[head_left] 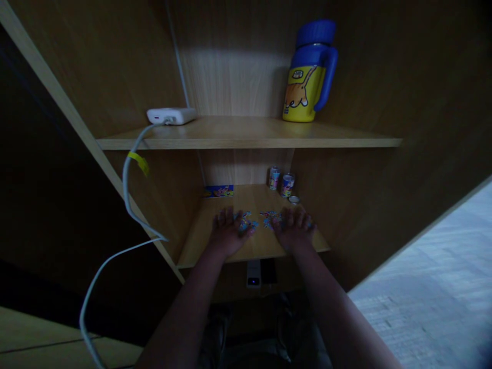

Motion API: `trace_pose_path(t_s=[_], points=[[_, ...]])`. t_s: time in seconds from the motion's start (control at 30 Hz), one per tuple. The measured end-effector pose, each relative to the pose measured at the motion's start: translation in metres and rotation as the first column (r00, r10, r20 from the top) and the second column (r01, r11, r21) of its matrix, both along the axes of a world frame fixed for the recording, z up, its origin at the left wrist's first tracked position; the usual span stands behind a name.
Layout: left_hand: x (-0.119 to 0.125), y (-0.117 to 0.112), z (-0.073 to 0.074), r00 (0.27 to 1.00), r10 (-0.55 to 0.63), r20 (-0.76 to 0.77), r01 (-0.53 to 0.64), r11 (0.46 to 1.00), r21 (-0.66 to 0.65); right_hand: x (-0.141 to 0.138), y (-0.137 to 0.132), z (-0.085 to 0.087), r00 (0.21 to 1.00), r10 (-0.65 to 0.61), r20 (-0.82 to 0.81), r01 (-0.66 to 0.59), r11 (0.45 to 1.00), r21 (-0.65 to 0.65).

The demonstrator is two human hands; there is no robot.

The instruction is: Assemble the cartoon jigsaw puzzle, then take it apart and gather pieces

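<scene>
My left hand [229, 233] rests with fingers spread over a group of small colourful pieces [248, 224], which look like jigsaw pieces, on the lower shelf [255, 248]. To its right, my right hand [295, 228] lies likewise spread, partly covering a second group of pieces [267, 218]. A gap of bare wood separates the two groups. Neither hand is closed around anything. Behind my right hand stand two small printed cans [287, 185], with a round metal lid [294, 200] lying beside them. A flat blue printed card or strip [219, 191] is at the back left.
On the upper shelf [238, 133] stand a blue-and-yellow handled bottle [303, 87] and a white power bank [172, 115]. Its white cable [126, 189] hangs down at the left. Below the lower shelf is a white device [253, 274] with a small light. Wooden side walls enclose both shelves.
</scene>
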State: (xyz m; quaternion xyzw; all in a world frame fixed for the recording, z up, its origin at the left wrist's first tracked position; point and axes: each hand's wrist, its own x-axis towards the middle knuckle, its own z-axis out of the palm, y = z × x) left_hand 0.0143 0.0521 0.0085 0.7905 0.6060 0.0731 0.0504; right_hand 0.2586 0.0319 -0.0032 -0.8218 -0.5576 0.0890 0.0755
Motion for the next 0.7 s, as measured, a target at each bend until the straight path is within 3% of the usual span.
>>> trace_pose_path(t_s=[0.27,0.43,0.53,0.7], points=[[0.011,0.015,-0.001,0.995,-0.097,0.013,0.097,0.995,-0.006,-0.002,0.026,0.001,0.961,0.276,-0.012,-0.275,0.960,0.042],[0.019,0.027,-0.005,0.994,-0.103,0.034,0.102,0.994,0.025,-0.016,0.040,0.005,0.927,0.375,0.010,-0.374,0.925,0.068],[0.022,0.029,-0.006,0.997,-0.063,0.049,0.060,0.996,0.063,-0.023,0.048,0.008,0.917,0.400,0.012,-0.400,0.914,0.068],[0.022,0.027,-0.006,0.990,0.114,0.088,-0.125,0.983,0.133,-0.029,0.054,0.007,0.920,0.392,0.027,-0.392,0.909,0.143]])
